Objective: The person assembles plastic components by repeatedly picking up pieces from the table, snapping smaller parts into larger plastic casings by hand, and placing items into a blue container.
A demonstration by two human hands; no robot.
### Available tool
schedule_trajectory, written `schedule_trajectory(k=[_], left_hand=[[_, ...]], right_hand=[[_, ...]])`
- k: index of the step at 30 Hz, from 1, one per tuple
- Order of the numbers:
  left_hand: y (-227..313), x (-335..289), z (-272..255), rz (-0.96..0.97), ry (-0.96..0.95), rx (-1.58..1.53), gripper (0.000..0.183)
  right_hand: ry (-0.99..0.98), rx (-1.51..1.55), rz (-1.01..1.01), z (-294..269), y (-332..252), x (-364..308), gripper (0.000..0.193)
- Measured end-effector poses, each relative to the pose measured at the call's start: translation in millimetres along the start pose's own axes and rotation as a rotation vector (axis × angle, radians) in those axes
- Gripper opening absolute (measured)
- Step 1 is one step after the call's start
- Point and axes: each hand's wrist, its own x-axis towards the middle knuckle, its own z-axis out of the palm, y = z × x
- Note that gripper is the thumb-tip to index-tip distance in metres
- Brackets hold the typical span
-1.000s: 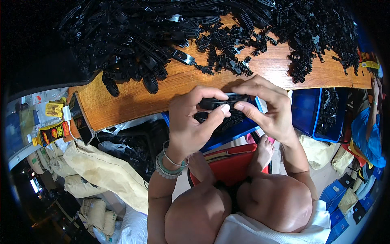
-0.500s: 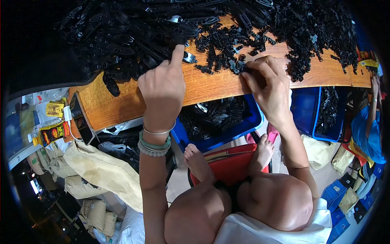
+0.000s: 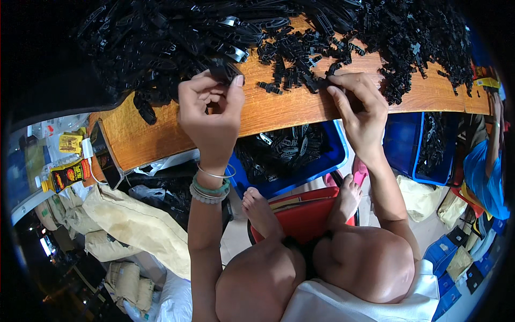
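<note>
The left hand (image 3: pixel 212 131), thumb and fingers closed, pinches a black plastic piece (image 3: pixel 222 71) above the tabletop (image 3: pixel 284 110), its long axis slanting rightward toward the person. The right hand (image 3: pixel 363 110) nearly closes at a small black clip (image 3: pixel 335 68) pointing away, though whether it grips it I cannot tell. Bare wood lies between the hands and along the near edge, heaped black parts (image 3: pixel 161 37) beyond.

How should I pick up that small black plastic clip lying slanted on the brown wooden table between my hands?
Pinch the small black plastic clip across its narrow middle, probably from the near side: it looks long, thin and flat-lying, with bare brown wooden table in front and loose black plastic parts close to its right end.
</note>
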Motion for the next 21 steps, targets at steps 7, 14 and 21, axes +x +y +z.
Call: schedule_trajectory(k=[7,14,21], left_hand=[[16.5,3.1,-5.5,-0.237,0.004,-0.294,0.046],[39.7,-6.8,5.1,-0.23,-0.262,-0.416,0.038],[32.9,7.8,64.1,0.001,-0.346,-0.334,0.034]], right_hand=[[-0.045,-0.001,0.055,-3.1,0.3,4.1,0.017],[-0.067,0.04,0.067,-1.2,0.2,9.1,0.016],[0.015,0.04,-0.072,3.5,6.6,5.4,0.016]])
